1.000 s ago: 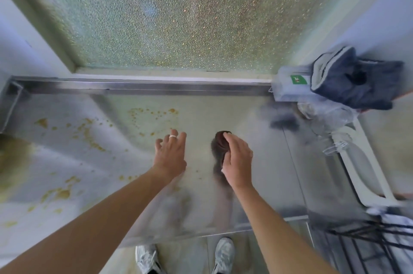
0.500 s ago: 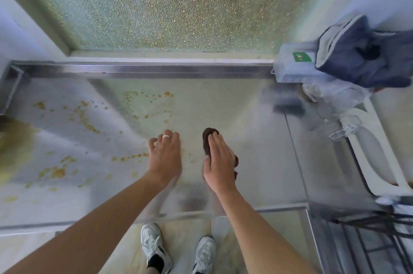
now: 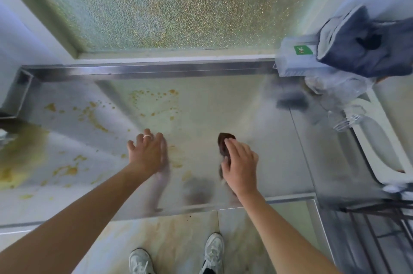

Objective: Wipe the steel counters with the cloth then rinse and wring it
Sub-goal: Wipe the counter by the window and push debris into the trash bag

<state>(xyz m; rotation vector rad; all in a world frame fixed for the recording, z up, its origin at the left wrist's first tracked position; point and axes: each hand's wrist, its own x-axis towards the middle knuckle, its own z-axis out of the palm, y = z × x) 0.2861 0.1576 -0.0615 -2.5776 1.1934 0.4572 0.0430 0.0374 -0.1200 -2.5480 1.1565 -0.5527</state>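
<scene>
A steel counter [image 3: 234, 103] spreads below a frosted window, with yellow-brown spills over its left and middle. A dark brown cloth [image 3: 224, 144] lies on the counter to the right of centre. My right hand [image 3: 240, 166] presses flat on the cloth, which sticks out past the fingertips. My left hand [image 3: 148, 153], wearing a ring, rests flat on the steel a little to the left, fingers apart and holding nothing.
At the right stand a white dish rack [image 3: 384, 146] with clear plastic items, a grey box [image 3: 297, 59] and a dark blue cloth bundle [image 3: 366, 47] on it. A raised steel rim [image 3: 145, 70] runs along the back. My shoes [image 3: 213, 251] show below the front edge.
My right hand has slid the cloth to the right and slightly toward me across the counter. My left hand stayed flat on the steel, now farther from the right one.
</scene>
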